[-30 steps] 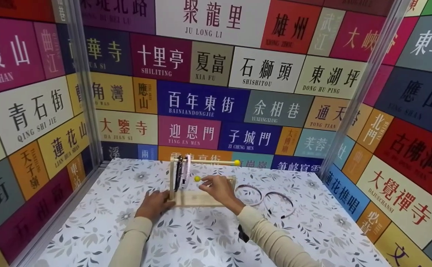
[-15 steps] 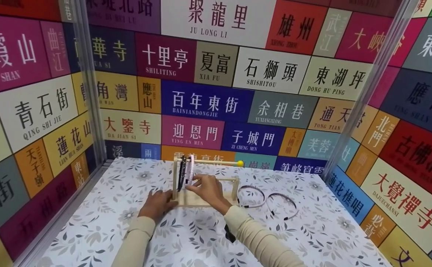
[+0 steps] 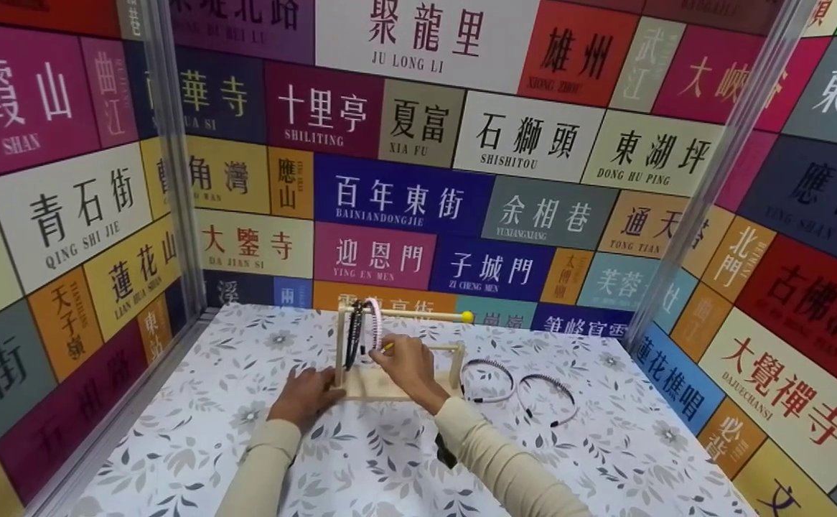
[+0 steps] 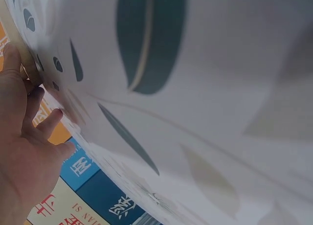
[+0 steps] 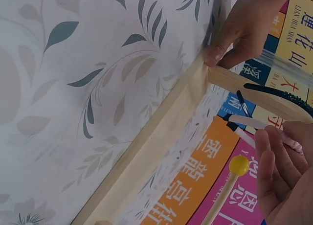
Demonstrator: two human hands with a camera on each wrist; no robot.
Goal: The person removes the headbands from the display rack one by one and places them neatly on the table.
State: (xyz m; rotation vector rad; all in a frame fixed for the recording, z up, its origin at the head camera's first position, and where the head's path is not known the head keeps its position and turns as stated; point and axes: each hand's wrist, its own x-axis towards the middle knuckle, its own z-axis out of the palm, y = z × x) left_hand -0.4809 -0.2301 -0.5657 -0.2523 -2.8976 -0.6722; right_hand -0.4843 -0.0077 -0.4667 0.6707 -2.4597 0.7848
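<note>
A wooden headband stand [image 3: 372,388] has two rods, each tipped with a yellow ball. My left hand [image 3: 306,396] grips its left lower corner, thumb at the base and fingers by the upright [image 5: 230,80]. Dark headbands [image 3: 352,334] hang close to that upright. Beside them a pink headband [image 3: 376,319] hangs over the upper rod [image 3: 426,314]. My right hand [image 3: 408,365] holds the pink headband's lower part between its fingers, seen in the right wrist view at the pink band [image 5: 249,122]. The lower rod's yellow ball [image 5: 239,165] is close to these fingers.
Two more headbands lie on the table right of the stand, a nearer one [image 3: 549,399] and a farther one [image 3: 489,379]. A small black object [image 3: 446,452] sits partly behind my right sleeve. Printed wall panels [image 3: 400,190] stand behind the floral-covered table [image 3: 196,431].
My right hand has moved left to the pink headband, and the lower rod's ball is now mostly hidden behind it. The pink headband has shifted slightly right. My left hand stays at the corner.
</note>
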